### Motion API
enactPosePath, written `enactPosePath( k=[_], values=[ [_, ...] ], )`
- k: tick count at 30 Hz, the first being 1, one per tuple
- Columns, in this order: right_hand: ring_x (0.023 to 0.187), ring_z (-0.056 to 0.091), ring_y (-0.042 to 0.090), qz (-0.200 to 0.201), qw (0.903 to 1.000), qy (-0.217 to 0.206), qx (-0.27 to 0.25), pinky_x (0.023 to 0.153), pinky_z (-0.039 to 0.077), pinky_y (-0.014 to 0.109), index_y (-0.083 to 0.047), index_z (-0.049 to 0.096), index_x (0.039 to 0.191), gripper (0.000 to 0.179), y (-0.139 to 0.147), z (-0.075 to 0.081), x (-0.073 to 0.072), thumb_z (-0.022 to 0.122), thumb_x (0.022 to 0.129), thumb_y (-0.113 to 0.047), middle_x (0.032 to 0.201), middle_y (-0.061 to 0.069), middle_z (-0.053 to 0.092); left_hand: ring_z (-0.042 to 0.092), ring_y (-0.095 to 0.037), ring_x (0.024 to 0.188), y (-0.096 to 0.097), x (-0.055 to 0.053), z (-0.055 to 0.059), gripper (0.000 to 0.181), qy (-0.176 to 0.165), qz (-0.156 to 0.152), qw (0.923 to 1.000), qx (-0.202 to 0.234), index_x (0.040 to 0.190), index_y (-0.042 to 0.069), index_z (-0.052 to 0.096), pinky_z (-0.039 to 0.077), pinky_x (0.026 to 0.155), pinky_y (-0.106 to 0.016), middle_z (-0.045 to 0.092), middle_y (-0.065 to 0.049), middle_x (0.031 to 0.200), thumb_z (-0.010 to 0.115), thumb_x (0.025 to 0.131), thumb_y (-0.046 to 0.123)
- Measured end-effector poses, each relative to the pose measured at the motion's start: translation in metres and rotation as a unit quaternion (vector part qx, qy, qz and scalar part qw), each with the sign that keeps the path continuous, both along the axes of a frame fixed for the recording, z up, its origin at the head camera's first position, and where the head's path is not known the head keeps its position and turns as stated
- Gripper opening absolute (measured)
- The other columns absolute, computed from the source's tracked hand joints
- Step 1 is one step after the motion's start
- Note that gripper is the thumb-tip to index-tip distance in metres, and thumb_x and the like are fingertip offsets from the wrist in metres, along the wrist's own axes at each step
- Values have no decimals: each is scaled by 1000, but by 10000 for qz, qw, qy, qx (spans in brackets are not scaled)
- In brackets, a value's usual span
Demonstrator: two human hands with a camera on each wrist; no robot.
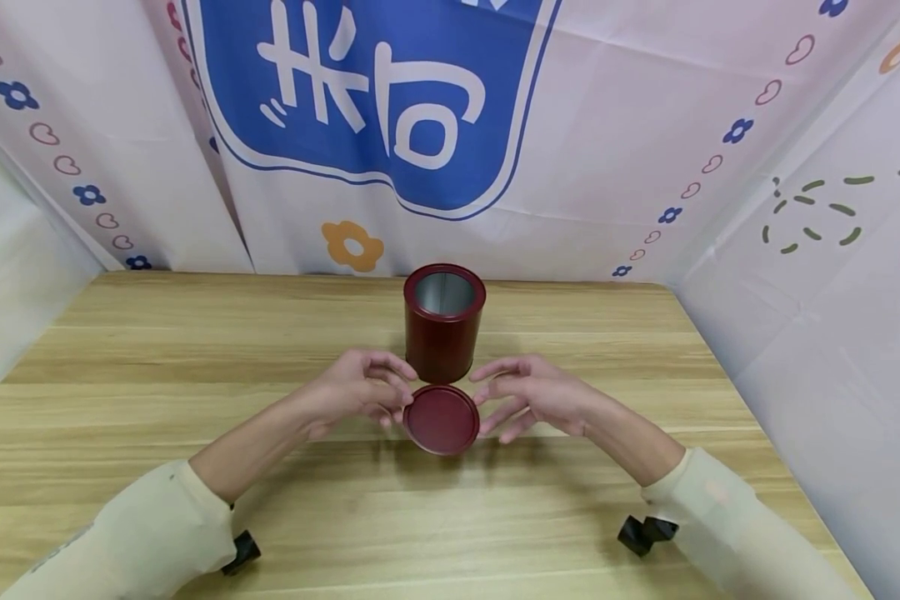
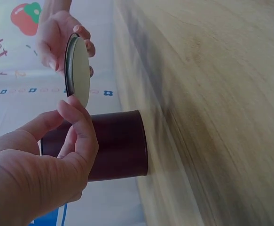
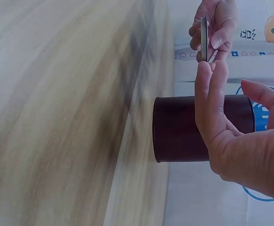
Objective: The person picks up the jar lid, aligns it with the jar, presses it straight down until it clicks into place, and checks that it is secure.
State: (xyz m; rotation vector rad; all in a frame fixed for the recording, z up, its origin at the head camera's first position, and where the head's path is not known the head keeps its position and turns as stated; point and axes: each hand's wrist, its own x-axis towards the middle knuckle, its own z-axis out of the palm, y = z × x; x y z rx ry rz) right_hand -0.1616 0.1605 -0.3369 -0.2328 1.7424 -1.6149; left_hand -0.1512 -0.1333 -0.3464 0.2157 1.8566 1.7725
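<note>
A dark red round lid (image 1: 442, 419) is held above the table, its pale underside (image 2: 82, 73) showing in the left wrist view. My left hand (image 1: 367, 389) pinches the lid's left edge between thumb and fingers. On the other side is my right hand (image 1: 532, 396), its fingers loosely spread and the fingertips at or very near the lid's right edge; whether they touch it I cannot tell. Just behind the lid, a dark red cylindrical tin (image 1: 441, 346) stands upright on the table, its top uncovered and its grey metal inside visible.
The wooden table (image 1: 195, 333) runs back to a white printed cloth (image 1: 600, 167) with a blue emblem. More white cloth (image 1: 817, 333) closes off the right side. Dark devices (image 1: 645, 533) sit by both sleeves.
</note>
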Motion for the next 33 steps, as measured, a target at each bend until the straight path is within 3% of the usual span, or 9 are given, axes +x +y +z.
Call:
enactPosePath(
  k=[14, 20, 26, 33],
  values=[
    [79, 75, 18, -228, 9990, 360, 103, 61, 63, 29, 9, 47, 144, 47, 0, 5, -4, 59, 102, -9, 121, 19, 71, 65, -17, 68, 9, -1, 6, 38, 113, 183, 9997, -122, 126, -15, 54, 57, 63, -25, 66, -12, 93, 70, 93, -4],
    [77, 73, 18, -302, 9983, 499, 65, 58, 61, 27, 9, 51, 140, 43, -1, 9, -5, 61, 101, -5, 111, 12, 73, 63, -17, 66, 14, -1, 9, 35, 107, 315, 9992, -199, 121, -11, 57, 54, 59, -23, 64, -10, 90, 74, 91, -3],
    [73, 70, 18, -364, 9962, 785, 72, 56, 59, 26, 11, 53, 137, 46, -5, 14, -5, 65, 95, -1, 98, 7, 69, 63, -16, 64, 15, -3, 11, 35, 210, 310, 9991, -183, 120, -11, 57, 53, 58, -22, 63, -9, 89, 74, 90, -4],
    [68, 65, 17, -545, 9931, 977, 342, 51, 54, 23, 8, 62, 129, 41, -11, 17, -5, 71, 91, 0, 99, 9, 66, 64, -17, 67, 18, -4, 18, 31, 258, 377, 9985, -294, 117, -7, 60, 55, 62, -23, 65, -10, 90, 75, 90, -2]
  ],
)
